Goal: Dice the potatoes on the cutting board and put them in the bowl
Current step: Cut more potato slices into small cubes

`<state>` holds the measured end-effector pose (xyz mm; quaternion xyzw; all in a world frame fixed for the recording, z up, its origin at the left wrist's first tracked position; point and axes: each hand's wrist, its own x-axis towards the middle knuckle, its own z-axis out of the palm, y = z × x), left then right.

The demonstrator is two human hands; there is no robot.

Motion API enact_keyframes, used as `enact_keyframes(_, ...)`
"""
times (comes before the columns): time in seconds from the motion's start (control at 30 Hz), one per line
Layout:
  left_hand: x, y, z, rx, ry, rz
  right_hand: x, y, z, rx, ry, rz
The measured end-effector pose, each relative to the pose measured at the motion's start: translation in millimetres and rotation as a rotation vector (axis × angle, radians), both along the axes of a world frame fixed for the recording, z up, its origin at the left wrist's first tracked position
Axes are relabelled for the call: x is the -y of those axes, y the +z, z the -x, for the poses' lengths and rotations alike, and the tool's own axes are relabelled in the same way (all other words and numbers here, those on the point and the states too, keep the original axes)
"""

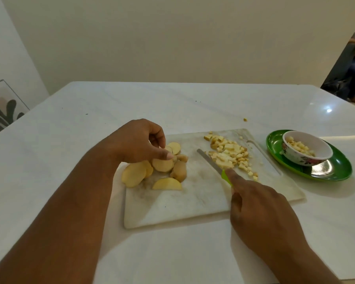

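Note:
A white cutting board lies on the table. Several potato slices are heaped at its left end. My left hand reaches over that heap and pinches a slice between thumb and fingers. A pile of diced potato covers the board's far right part. My right hand grips a green-handled knife, forefinger along the handle, with the blade lying flat beside the dice. A floral white bowl holding some dice stands on a green plate to the right of the board.
One stray potato cube lies on the white table beyond the board. A person sits in the far right background. A framed picture leans at the left past the table's edge.

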<state>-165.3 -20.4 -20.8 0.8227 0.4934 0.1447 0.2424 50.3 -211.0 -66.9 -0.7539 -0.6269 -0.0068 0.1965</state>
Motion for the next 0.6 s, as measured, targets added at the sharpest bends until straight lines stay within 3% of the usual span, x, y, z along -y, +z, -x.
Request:
enact_keyframes(0.13, 9.6, 6.8, -2.9, -0.192, -0.067, 0.069, -4.2, 5.4, -11.1, -0.038, -0.058, -0.011)
enact_keyframes(0.37, 10.9, 6.2, -5.4, -0.199, -0.045, 0.028, -25.4, 13.1, -21.6, -0.119, 0.084, -0.064)
enact_keyframes(0.47, 8.1, 8.8, -1.7, -0.070, -0.039, -0.016, -42.7, 15.3, -30.8, -0.139, 0.157, -0.128)
enact_keyframes(0.6, 16.9, 8.9, -13.0, 0.254, -0.070, -0.027, -44.4, 6.5, -37.5, -0.276, 0.132, -0.176)
